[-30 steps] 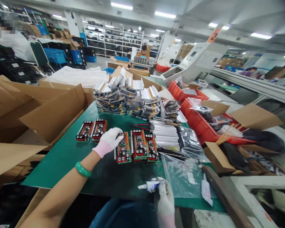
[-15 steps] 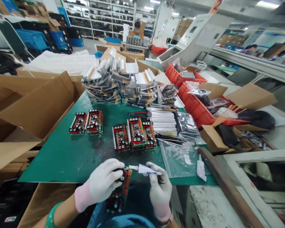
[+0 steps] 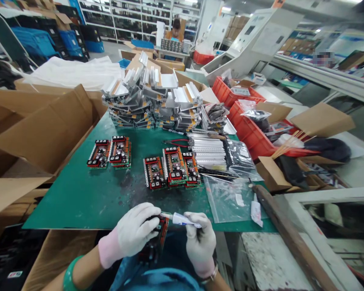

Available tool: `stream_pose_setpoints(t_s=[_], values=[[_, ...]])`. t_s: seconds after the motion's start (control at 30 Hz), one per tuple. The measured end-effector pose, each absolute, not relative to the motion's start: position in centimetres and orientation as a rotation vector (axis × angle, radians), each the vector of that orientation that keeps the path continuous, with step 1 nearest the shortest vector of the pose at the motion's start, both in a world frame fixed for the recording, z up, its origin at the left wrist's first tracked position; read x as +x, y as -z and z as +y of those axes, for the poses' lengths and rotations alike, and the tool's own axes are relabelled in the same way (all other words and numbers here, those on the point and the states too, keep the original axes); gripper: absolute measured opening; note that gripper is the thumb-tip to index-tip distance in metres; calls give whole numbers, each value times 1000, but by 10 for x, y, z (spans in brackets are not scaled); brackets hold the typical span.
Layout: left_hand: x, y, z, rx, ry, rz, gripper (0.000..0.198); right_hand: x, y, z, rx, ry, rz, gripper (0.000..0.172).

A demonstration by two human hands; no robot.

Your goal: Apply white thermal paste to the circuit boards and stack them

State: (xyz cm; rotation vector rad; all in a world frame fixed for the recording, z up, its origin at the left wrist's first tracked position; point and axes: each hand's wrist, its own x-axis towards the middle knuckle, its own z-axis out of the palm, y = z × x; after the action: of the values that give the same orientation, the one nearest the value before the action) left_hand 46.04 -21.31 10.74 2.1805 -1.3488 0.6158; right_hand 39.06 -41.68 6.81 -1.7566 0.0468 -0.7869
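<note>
Presently, left hand (image 3: 136, 231): gloved, fingers bent round one circuit board (image 3: 163, 235), held tilted at the near edge of the tabletop (image 3: 69, 206).
Right hand (image 3: 201, 242): gloved, fingers closed on a white tube (image 3: 182, 220), nozzle pointing left at the board's upper end; whether they touch cannot be told.
Boards, left group (image 3: 120, 152): lying side by side, flat on the green surface.
Boards, middle group (image 3: 175, 165): close together, just left of silver bars (image 3: 208, 150).
Metal profiles (image 3: 157, 101): piled high, far side.
Second tube (image 3: 256, 212): near right corner, beside a clear bag (image 3: 223, 206).
</note>
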Motion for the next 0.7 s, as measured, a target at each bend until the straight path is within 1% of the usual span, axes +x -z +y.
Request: stream_pose_setpoints(t_s=[0.13, 0.23, 0.33, 0.4, 0.57, 0.7], values=[[461, -107, -214, 2189, -652, -1328, 10, 394, -64, -414, -1617, 711, 238, 7], [465, -106, -215, 2165, -651, -1313, 12, 399, -62, -413, -1467, 536, 406, 18], [470, -101, -216, 2161, -614, -1274, 11, 402, -61, -413, -1304, 373, 451, 29], [475, -95, -216, 2187, -581, -1207, 11, 403, -58, -413, -1259, 336, 450, 33], [482, -77, -212, 2323, -511, -971, 17, 400, -53, -410, -1397, 406, 393, 26], [486, -71, -201, 2395, -466, -951, 26, 396, -53, -407, -1609, 541, 222, 12]])
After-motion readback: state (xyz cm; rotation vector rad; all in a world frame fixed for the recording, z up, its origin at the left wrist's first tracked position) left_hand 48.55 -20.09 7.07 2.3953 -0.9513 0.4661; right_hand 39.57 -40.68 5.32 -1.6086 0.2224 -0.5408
